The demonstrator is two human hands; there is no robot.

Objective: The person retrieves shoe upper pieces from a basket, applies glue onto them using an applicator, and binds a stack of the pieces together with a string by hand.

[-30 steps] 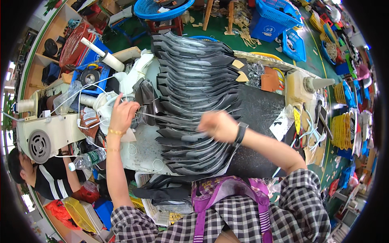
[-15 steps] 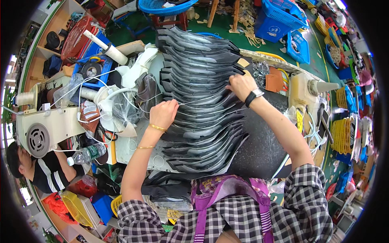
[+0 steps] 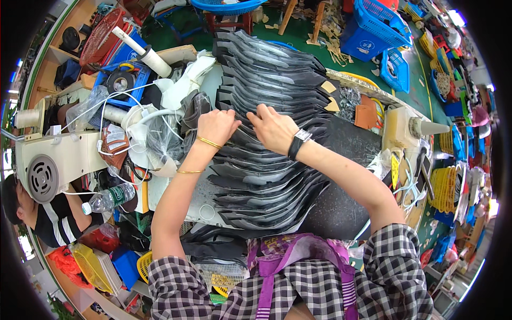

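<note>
Now both hands on black pieces (image 3: 266, 176) (long overlapping row) mid-desk: left hand (image 3: 216, 127) curled, pinching piece edge; right hand (image 3: 272, 128) fingers pressing flat, not clenched.

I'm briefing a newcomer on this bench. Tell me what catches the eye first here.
First, the long fanned row of black pieces running down the middle of the table, overlapped like scales. The left hand and right hand rest side by side on it, about midway. Next, the cream machine at the left edge and the blue crates on the green floor at top right.
</note>
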